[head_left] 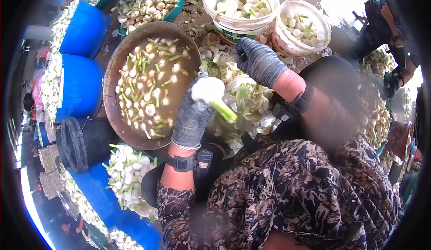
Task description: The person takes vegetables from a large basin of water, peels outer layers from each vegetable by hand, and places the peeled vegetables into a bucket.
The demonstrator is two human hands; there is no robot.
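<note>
My left hand, in a grey glove, is closed around a fresh garlic bulb. The bulb is smooth and white, and its short green stem points down and to the right. My right hand, gloved too, is raised to the upper right of the bulb and apart from it. Its fingers are curled in, and whatever they may hold is hidden. Loose garlic skins and leaves lie heaped below and between both hands. To the left of my left hand, a round brown basin holds murky water with many garlic bulbs floating in it.
Two white buckets, a larger one and a smaller one, hold garlic ahead. Blue tubs and a tipped black bucket stand left. Stemmed garlic is piled near my left elbow. Another person's arm shows at right.
</note>
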